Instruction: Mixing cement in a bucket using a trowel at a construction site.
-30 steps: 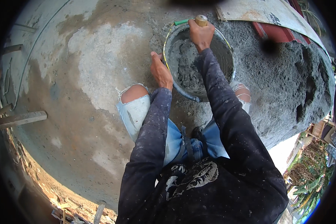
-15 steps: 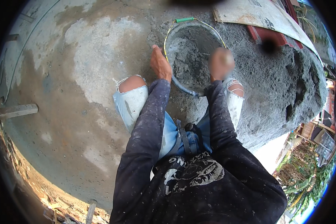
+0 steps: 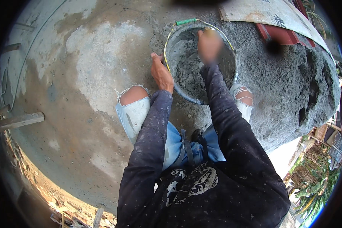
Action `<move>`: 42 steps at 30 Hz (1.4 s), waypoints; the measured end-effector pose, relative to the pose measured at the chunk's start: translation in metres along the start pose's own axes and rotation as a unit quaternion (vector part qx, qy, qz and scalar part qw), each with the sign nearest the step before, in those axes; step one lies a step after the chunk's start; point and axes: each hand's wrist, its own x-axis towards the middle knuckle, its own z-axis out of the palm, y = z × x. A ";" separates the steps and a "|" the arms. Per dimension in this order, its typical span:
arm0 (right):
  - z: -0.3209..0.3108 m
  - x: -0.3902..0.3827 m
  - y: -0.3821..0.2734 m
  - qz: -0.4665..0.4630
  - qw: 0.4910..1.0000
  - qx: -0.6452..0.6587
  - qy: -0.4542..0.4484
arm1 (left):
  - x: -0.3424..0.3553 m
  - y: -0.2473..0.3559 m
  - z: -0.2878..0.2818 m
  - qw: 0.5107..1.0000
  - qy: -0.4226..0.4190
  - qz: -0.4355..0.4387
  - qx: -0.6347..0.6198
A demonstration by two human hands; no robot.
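A round dark bucket (image 3: 186, 99) stands on the ground between my knees, holding wet grey mortar (image 3: 190, 72). Its wire handle with a green grip (image 3: 186, 21) lies over toward the far rim. My left hand (image 3: 162, 75) holds the bucket's left outer side, thumb up; its fingers are partly hidden by the bucket. Over the far right part of the bucket's mouth, my right hand (image 3: 209, 47) is closed around a wooden-handled tool (image 3: 209, 29). Only the handle's end shows clearly; the hand is blurred and the tool's working end cannot be made out.
A large heap of grey mortar or sand (image 3: 269, 87) rises right of the bucket. A pale board (image 3: 254, 13) and a red corrugated sheet (image 3: 281, 34) lie over its far side. Stained concrete floor (image 3: 83, 87) spreads to the left, with a wooden post (image 3: 21, 121) at its edge.
My right hand has moved from the bucket's right rim to over its far part, still with the tool. My left hand stays at the bucket's left side. The bucket looks slightly shifted.
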 end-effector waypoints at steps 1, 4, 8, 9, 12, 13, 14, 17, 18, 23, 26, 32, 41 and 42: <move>0.005 0.004 -0.010 -0.031 0.999 0.027 0.013 | -0.004 0.000 -0.007 1.000 0.012 -0.005 -0.007; -0.014 0.009 -0.069 -0.053 0.977 0.204 0.036 | -0.002 0.004 -0.028 1.000 0.028 -0.007 -0.002; -0.030 0.013 -0.067 -0.120 0.915 0.383 0.043 | -0.002 0.006 -0.026 0.999 0.036 0.009 0.038; -0.024 0.014 -0.040 -0.113 0.941 0.316 0.041 | -0.002 0.005 -0.015 0.999 0.025 0.012 0.032; -0.022 -0.014 0.016 0.040 0.971 0.234 0.001 | -0.001 0.002 -0.009 1.000 0.008 0.001 0.028; -0.031 -0.022 0.010 0.052 0.972 0.229 -0.022 | 0.003 0.002 -0.014 0.999 0.011 0.013 0.036; -0.038 -0.029 0.003 0.051 0.970 0.234 -0.026 | 0.005 0.003 -0.018 0.999 0.013 0.024 0.043; -0.076 -0.041 -0.013 0.092 0.960 0.262 -0.044 | 0.004 0.004 -0.015 0.998 0.048 0.011 0.027; -0.090 -0.043 -0.020 0.096 0.964 0.242 -0.060 | 0.000 0.006 -0.013 0.999 0.029 0.004 0.043; -0.134 -0.061 -0.099 0.034 0.922 0.375 -0.087 | 0.010 0.000 -0.023 1.000 0.019 -0.011 -0.001; -0.137 -0.070 -0.105 0.102 0.920 0.368 -0.091 | 0.002 0.001 -0.026 0.998 0.040 0.011 0.039; -0.015 -0.022 -0.024 0.038 0.997 0.071 0.009 | 0.001 -0.009 -0.009 1.000 0.008 0.006 0.013; -0.030 0.011 -0.050 -0.018 0.900 0.377 0.219 | 0.002 0.002 -0.019 0.998 0.011 0.010 0.056; -0.014 0.010 -0.025 0.047 0.914 0.360 0.180 | 0.003 0.000 -0.011 0.998 0.031 0.018 0.047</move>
